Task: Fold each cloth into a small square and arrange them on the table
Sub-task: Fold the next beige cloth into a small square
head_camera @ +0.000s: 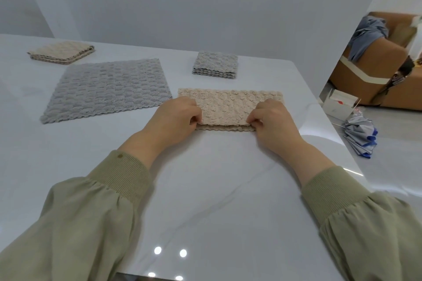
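— Item one?
— Beige cloth [228, 102], folded in half on the tabletop [205, 178]. My left grip [175, 116] and right grip [271, 118] each pinch its upper layer's near edge; the near corners are hidden under them.
— Others?
— Grey cloth [107, 89], flat, left of the left grip. Grey folded square [214, 64] beyond both grips. Beige folded square [61, 52] far left.
— Writing?
— Cuff mark [119, 156]; box [340, 104] right of the right grip. Both too small to read.

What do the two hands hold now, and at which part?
The left hand and the right hand each pinch a near corner of the half-folded beige cloth.
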Tool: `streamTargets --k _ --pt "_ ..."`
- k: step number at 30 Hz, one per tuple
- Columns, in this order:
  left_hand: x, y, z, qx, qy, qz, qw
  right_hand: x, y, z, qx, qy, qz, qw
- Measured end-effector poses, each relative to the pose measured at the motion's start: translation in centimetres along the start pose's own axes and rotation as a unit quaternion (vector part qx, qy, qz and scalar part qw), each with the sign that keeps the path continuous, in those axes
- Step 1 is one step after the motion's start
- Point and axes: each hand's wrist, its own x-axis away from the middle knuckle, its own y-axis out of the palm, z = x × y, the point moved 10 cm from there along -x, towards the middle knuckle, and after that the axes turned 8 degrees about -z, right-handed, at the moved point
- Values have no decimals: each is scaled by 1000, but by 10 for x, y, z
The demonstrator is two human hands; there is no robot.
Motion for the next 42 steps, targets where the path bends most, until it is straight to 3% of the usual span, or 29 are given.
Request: streamTargets --k 3,10,13,17,19,22,25,28,34,38,42 --pt "0 5 -8 -5 -40 -25 999 0 10 3 -5 9 -45 999" --pt "1 10 -10 -43 -96 -66 992 3 14 3 -75 40 -71 994" --pt "-6 3 -3 -59 -103 -4 993 10 2 20 -149 132 -18 980" --pt "-21 6 23 -59 -97 72 991 34 -30 67 -71 302 106 945" --pt "-31 14 35 -38 -126 57 990 47 -28 92 -6 386 58 921" --pt "-43 42 38 -26 -186 -32 982 59 -17 111 43 448 -37 892" --pt "-44 69 30 -19 -226 -125 966 54 -14 108 79 431 -60 897" --pt "-41 77 22 -27 -241 -163 956 49 -14 102 95 408 -57 906" --pt "-37 77 20 -47 -256 -186 948 45 -42 88 117 380 51 916" --pt "-36 77 17 -51 -260 -191 945 49 -18 99 130 416 -77 897" --pt "-34 75 14 -51 -263 -205 942 47 -20 97 142 406 -59 901"
